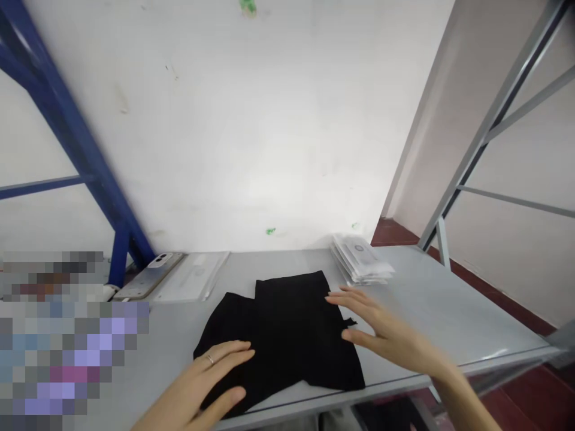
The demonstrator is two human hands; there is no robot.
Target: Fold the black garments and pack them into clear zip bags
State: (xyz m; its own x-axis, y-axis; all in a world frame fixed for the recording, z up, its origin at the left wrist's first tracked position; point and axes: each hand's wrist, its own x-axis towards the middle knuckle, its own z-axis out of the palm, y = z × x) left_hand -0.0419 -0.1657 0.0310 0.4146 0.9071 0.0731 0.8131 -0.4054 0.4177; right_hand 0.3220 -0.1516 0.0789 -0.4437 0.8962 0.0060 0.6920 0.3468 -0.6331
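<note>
**Layout at the tabletop, head view**

Folded garment point(287, 329) lies centrally on the tabletop point(449, 317), near its front edge. Left grip point(197, 383) sits over the garment's near-left part; right grip point(381, 329) sits at its right edge. Behind the garment, to the right: stacked packets point(362, 260), by the wall point(224, 131). Behind it, to the left: plastic sleeve point(188, 276), with phone point(148, 276) just left of it. Shelving uprights stand left point(119, 257) and right point(440, 239) of the tabletop.

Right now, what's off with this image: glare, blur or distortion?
In the head view, the white wall is washed out by glare, the black cloth shows almost no fold detail, the blue shelf upright leans from wide-angle distortion, and a pixelated patch hides the lower left.
</note>
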